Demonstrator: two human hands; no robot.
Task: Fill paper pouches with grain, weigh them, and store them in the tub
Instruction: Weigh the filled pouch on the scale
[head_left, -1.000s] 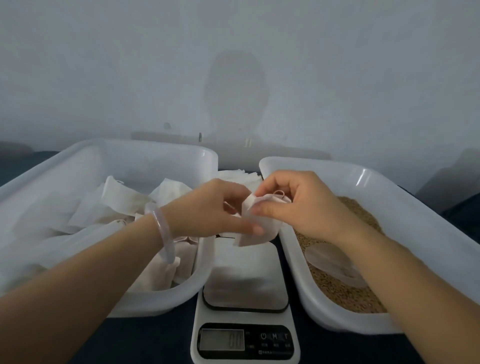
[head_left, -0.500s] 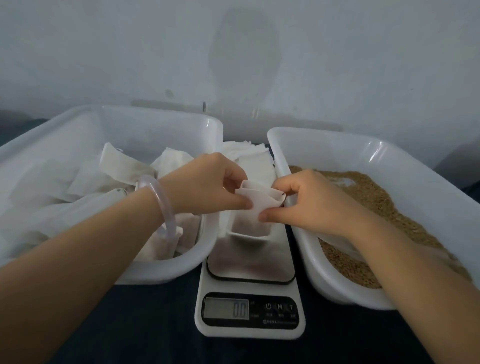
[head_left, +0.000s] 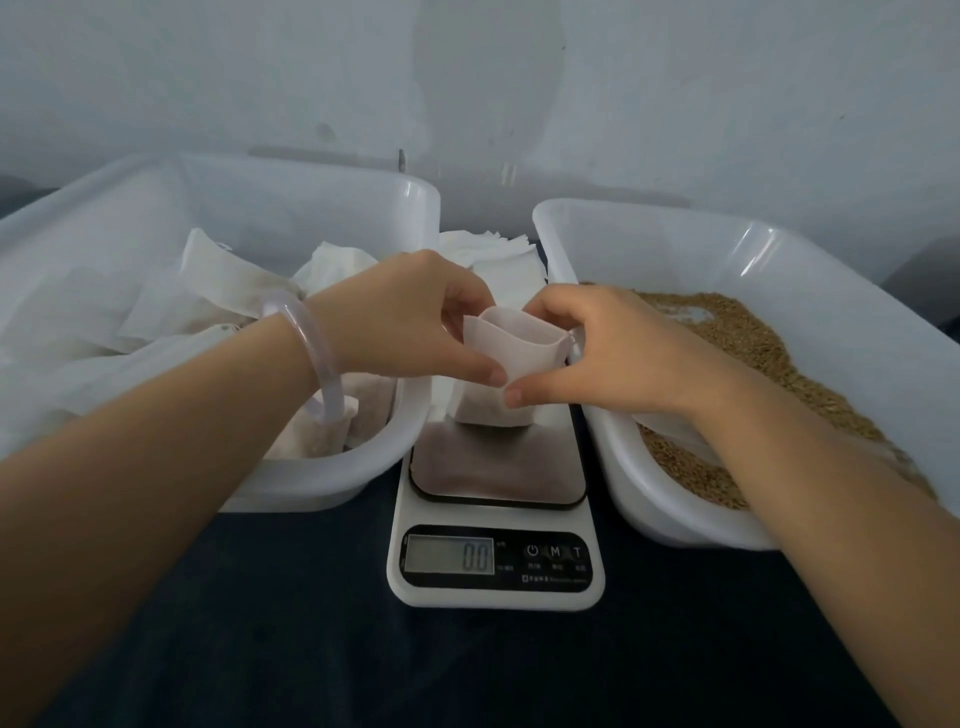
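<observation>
A small white paper pouch (head_left: 511, 353) stands with its mouth spread open over the back of the scale's steel plate (head_left: 498, 467). My left hand (head_left: 405, 317) pinches its left edge. My right hand (head_left: 602, 348) pinches its right edge and drawstring side. The scale (head_left: 496, 561) reads 0.0. To the left a white tub (head_left: 332, 467) holds several filled pouches (head_left: 208, 296). On the right, a second white tub (head_left: 675, 244) holds brown grain (head_left: 748, 332), with a pale scoop partly hidden under my right wrist.
A stack of flat unused pouches (head_left: 493, 249) lies behind the scale between the tubs. A dark cloth (head_left: 467, 665) covers the table in front. A pale wall rises right behind the tubs. A translucent bangle (head_left: 311, 338) sits on my left wrist.
The pouch has come down from mid-air to the scale plate, and both hands have pulled its mouth open. The camera has tilted downward.
</observation>
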